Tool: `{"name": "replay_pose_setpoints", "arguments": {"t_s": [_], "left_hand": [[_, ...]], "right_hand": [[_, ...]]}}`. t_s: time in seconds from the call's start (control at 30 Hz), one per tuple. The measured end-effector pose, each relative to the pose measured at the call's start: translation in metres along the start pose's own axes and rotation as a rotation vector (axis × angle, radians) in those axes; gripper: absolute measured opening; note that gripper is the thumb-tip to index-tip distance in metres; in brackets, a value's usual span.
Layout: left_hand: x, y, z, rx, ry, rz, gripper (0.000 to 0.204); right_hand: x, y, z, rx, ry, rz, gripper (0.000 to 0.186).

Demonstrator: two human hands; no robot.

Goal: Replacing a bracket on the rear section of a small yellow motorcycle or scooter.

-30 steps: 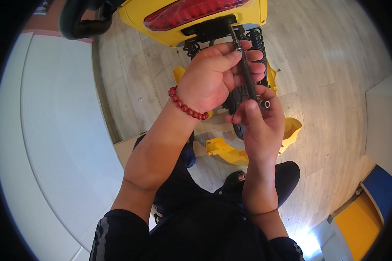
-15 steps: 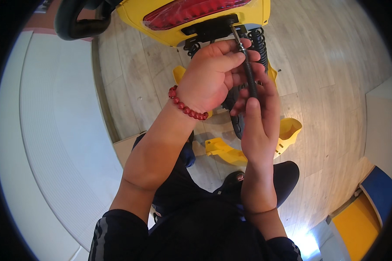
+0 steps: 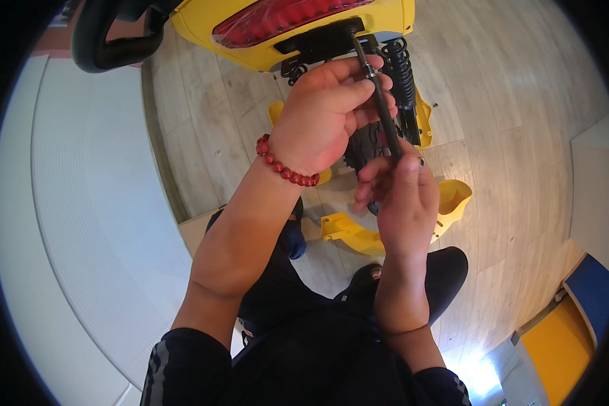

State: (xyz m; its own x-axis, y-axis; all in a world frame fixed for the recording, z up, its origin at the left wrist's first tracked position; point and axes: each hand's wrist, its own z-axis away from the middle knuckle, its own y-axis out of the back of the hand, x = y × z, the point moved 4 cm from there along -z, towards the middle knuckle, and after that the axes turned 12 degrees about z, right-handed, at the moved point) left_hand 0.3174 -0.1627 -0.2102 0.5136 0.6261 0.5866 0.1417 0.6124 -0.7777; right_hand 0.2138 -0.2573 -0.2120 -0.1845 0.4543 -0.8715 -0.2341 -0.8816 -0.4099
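Note:
My left hand (image 3: 331, 105) pinches a long black screwdriver (image 3: 381, 101) near its metal collar, thumb on one side and fingers curled behind. The tool's shaft reaches up to the black bracket (image 3: 318, 40) under the red tail light (image 3: 281, 20) of a yellow scooter body (image 3: 247, 55). Where its tip meets the bracket is too small to make out. My right hand (image 3: 407, 203) grips the handle's lower end between thumb and fingers, and the hand hides that end. Red beads (image 3: 287, 172) circle my left wrist.
Beside the tool hangs a black coil spring (image 3: 400, 71). Below lie curved yellow panels (image 3: 352, 233) on the wood-look floor (image 3: 501, 169). A black grab handle (image 3: 108, 57) juts out at upper left, above a long white surface (image 3: 95, 203). Yellow and blue panels (image 3: 561, 345) stand at lower right.
My right hand has turned about the handle, its fingers curling closer round the lower end. The scooter's rear shows slightly further left in view. My left hand keeps its pinch on the screwdriver.

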Motion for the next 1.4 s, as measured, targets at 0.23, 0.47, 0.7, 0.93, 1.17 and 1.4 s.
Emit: {"name": "replay_pose_setpoints", "arguments": {"t_s": [0.23,0.47,0.7,0.93,1.17,1.4], "left_hand": [[-0.002,-0.010,-0.004,0.058,-0.072,-0.122,0.027],[0.005,-0.006,-0.002,-0.013,-0.016,0.038,0.028],[-0.002,-0.003,-0.004,0.001,-0.036,-0.074,0.029],[0.000,-0.006,-0.002,0.016,-0.012,0.097,0.023],[-0.001,-0.005,-0.004,-0.026,0.031,0.158,0.024],[-0.005,-0.006,-0.003,0.067,-0.031,0.011,0.025]], "right_hand": [[-0.019,-0.011,-0.001,0.227,0.613,1.011,0.038],[-0.002,-0.007,-0.002,-0.004,-0.040,-0.062,0.038],[-0.009,-0.004,-0.001,0.188,0.430,0.996,0.042],[0.001,-0.001,0.002,-0.034,0.148,0.033,0.050],[-0.004,-0.004,0.003,0.087,0.080,0.469,0.037],[0.002,0.001,0.007,0.225,0.178,0.411,0.033]]}}
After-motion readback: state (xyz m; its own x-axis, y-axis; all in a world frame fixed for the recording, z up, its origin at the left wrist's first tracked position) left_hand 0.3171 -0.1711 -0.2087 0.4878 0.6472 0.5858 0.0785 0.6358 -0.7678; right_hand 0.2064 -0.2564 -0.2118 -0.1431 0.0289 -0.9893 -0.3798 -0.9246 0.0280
